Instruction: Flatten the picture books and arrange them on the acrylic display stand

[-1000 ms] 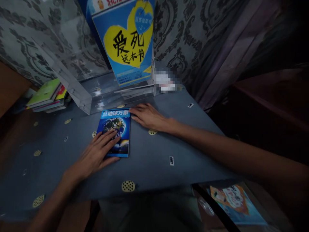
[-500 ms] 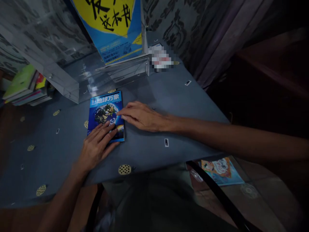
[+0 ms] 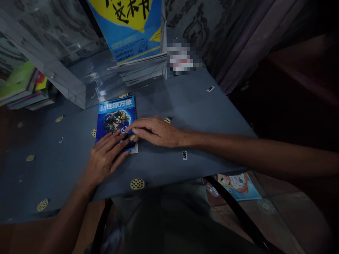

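Note:
A blue book (image 3: 116, 118) with a picture of the Earth and Chinese lettering on its front lies face up on the table. My left hand (image 3: 106, 153) rests flat across its lower part, fingers stretched out. At the book's right edge, my right hand (image 3: 156, 131) has its index finger over the cover and its thumb and other fingers close to the edge, pinching it. A strip of white page shows under the cover's lower right corner. The exact grip of the right fingertips is partly hidden.
Beyond the book stands a clear acrylic stand (image 3: 148, 76) holding a blue and yellow book (image 3: 137, 42). Stacked books (image 3: 26, 86) sit at the far left. A blurred-out item (image 3: 181, 60) lies behind right. Below the tablecloth's (image 3: 212, 116) edge are a chair armrest (image 3: 235, 208) and a colourful book (image 3: 241, 185).
My right hand has moved slightly down along the book's edge, closer to my left hand. The cover's lower right corner has lifted or shifted, baring white page. The view has shifted slightly.

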A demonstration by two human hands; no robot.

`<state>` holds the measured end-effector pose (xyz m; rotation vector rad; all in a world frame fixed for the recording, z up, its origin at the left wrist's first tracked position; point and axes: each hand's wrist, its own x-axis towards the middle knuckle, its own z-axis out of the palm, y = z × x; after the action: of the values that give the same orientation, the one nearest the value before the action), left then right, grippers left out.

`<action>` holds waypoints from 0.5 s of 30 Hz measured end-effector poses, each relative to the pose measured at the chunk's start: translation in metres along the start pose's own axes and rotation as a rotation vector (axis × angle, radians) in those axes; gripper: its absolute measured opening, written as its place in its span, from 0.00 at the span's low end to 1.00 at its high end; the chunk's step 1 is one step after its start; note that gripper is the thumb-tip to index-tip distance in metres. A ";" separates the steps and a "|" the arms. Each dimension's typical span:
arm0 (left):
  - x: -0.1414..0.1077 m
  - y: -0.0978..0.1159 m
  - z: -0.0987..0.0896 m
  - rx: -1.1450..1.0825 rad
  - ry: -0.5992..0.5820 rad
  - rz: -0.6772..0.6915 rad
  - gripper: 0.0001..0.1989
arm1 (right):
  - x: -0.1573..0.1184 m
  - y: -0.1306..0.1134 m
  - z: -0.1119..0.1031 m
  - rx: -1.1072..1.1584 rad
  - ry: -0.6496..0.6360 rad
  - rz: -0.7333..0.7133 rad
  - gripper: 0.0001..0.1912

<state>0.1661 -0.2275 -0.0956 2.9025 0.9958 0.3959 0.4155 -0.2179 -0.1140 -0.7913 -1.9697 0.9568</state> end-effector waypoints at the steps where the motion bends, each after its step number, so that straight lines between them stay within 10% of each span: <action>1: 0.000 -0.001 0.001 -0.008 0.027 0.022 0.14 | 0.000 0.000 0.000 0.010 0.006 -0.018 0.15; 15: -0.003 -0.008 0.005 -0.056 0.123 0.154 0.19 | -0.003 -0.004 0.006 -0.064 -0.129 -0.170 0.16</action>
<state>0.1603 -0.2234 -0.1019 2.9445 0.7620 0.6066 0.4107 -0.2241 -0.1143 -0.5975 -2.1503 0.8663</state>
